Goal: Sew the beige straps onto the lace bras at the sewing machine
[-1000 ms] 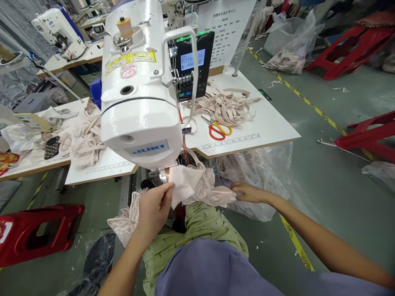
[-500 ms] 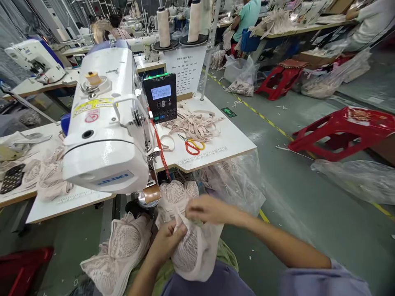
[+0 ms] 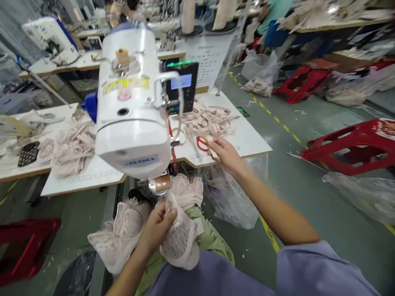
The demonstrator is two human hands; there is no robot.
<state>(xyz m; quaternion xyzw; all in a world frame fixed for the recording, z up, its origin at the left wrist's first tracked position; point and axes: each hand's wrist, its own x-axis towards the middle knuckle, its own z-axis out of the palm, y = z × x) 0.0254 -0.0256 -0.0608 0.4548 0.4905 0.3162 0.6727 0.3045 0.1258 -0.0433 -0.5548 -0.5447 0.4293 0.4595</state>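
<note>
My left hand [image 3: 158, 227] is closed on a pale pink lace bra piece [image 3: 180, 238] in my lap, just below the head of the white sewing machine [image 3: 131, 107]. My right hand [image 3: 224, 153] reaches out over the white table's front edge [image 3: 247, 153], right beside the red and yellow scissors [image 3: 202, 142]. Its fingers are smeared by motion, and I cannot tell whether they hold anything. A heap of beige elastic straps [image 3: 208, 118] lies just behind the scissors.
More lace pieces [image 3: 72, 146] are piled on the table left of the machine. A clear plastic bag [image 3: 231, 197] hangs under the table edge. Red stools [image 3: 354, 144] stand on the floor at right, another red stool [image 3: 24, 246] at lower left. A control panel [image 3: 182, 84] sits behind the machine.
My right hand left the lace piece in my lap and moved up to the table by the scissors. My left hand keeps its hold on the lace. The view shifted.
</note>
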